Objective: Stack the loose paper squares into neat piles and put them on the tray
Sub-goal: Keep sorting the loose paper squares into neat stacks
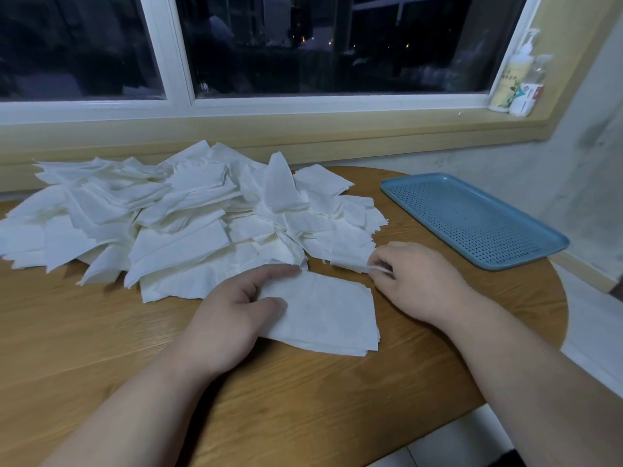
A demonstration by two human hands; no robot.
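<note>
Wood-grain table (101, 332), smooth w/ a low sheen. White paper squares (188, 214), thin, soft, tissue-like, matt, faintly textured. Blue plastic tray (472, 214), perforated w/ small holes, satin finish. White window frame (178, 62), smooth, semi-gloss.

The loose paper squares (188, 214) are plain white with a faint embossed texture, and the stacked pile (323, 311) matches them. The tray (472, 217) is light blue, its floor dotted with a regular grid of small dark holes. The table (101, 332) is warm brown wood with streaky grain. The window frame (178, 62) is white and the sill (269, 129) pale yellow — a bottle (509, 79) there is cream with a green leaf print.
</note>
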